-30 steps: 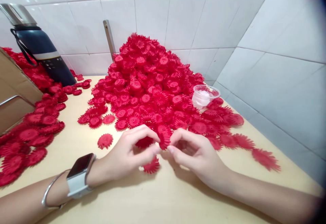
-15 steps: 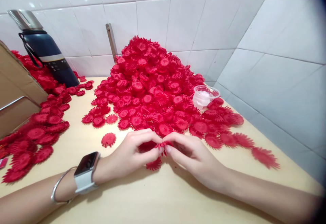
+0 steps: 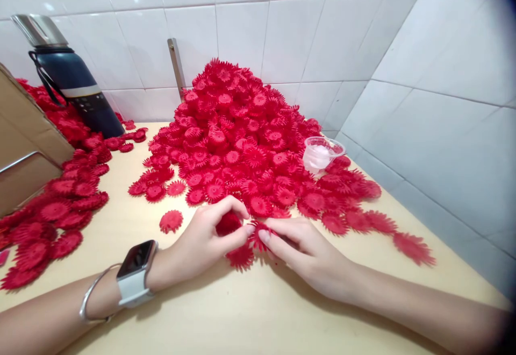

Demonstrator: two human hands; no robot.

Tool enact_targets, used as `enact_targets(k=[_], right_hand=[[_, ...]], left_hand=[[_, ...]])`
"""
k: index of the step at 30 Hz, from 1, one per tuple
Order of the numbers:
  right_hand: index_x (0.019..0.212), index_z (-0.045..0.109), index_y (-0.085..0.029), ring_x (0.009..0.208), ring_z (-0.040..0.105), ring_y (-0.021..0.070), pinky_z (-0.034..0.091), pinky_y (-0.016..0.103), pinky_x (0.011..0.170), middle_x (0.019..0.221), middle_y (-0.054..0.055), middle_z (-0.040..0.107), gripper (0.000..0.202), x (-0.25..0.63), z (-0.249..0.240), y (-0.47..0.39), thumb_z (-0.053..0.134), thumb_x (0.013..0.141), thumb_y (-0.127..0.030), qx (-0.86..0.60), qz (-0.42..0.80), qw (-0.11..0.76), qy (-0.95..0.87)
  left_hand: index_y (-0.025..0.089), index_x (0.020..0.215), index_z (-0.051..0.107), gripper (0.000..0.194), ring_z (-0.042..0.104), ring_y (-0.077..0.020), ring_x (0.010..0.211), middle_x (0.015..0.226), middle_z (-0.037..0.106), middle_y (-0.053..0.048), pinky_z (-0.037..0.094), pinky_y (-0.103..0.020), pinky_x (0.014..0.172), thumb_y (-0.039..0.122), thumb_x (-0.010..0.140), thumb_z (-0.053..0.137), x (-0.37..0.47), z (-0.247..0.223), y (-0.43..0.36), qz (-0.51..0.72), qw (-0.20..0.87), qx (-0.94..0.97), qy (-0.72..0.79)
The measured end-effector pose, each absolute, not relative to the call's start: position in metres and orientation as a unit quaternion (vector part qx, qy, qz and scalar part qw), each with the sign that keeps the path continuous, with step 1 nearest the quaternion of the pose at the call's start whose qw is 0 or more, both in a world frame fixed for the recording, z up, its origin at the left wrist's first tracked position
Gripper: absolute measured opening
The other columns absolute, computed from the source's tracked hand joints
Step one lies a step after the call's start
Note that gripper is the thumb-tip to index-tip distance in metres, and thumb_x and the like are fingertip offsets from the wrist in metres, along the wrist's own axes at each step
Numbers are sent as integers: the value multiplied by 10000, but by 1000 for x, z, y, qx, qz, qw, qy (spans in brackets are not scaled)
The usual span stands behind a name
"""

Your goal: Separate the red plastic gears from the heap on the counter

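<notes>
My right hand pinches a red flower-shaped disc between thumb and fingers, its thin petals fanned out just above the table. Close on its left is my left hand, its thumb tip at the disc's petals and its index finger curved and lifted apart. Below the left thumb shows another red flower-shaped disc; whether it lies on the table or is tucked in the hand I cannot tell. Behind both hands rises a tall heap of red flower-shaped discs.
A clear plastic cup leans on the heap's right side. To the left are a dark blue flask, a cardboard box and more red discs. White tiled walls bound the table behind and on the right.
My left index finger has lifted away from the disc that both hands were pinching. The disc has turned and now shows its petals, held by my right hand.
</notes>
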State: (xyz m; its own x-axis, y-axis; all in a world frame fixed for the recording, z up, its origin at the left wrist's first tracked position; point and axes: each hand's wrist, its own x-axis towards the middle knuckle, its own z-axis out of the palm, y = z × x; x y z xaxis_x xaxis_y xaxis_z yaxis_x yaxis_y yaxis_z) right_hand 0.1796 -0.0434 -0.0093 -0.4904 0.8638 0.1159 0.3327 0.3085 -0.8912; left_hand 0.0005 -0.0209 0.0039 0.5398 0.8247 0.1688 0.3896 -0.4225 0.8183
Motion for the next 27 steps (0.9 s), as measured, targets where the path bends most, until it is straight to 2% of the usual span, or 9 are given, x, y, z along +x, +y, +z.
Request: enact_targets(k=[4,9,20,24,27], right_hand=[[546,352,-187,473,371,83,296,208,455,512,-43,395,352,182,-13,-43,380,884,-281,-424,445,309,-726],[564,385,-180,489,351,81,271,206,456,540,-44,388,331,182,-12,-41,389,883,-268,-388,459,317,-734],[554,385,-173,499,319,79,255,206,461,541,-44,367,320,184,-10,-40,426,861,-254,-366,558,294,-684],[580,410,-173,530,387,87,299,201,489,569,-33,415,273,184,-8,-40,406,852,-198,-343,553,315,-691],[591,424,-171,519,379,80,303,190,486,567,-41,411,259,184,-9,-40,403,849,-166,-328,556,322,-692]], left_hand=[[161,778,550,83,529,-94,615,706,581,21,414,-184,563,236,812,535,0,3,-22,295,360,793,393],[157,863,607,105,558,-107,654,761,621,-7,433,-190,594,226,802,556,-1,1,-20,252,350,837,336],[163,749,632,109,550,-100,613,669,618,5,423,-182,583,167,811,542,-1,4,-19,261,350,848,301],[156,755,620,110,552,-98,627,684,613,3,427,-178,600,163,816,529,-1,3,-20,256,346,849,307],[142,773,590,95,568,-96,619,710,611,-3,442,-178,594,166,821,512,-1,1,-21,246,376,831,327]])
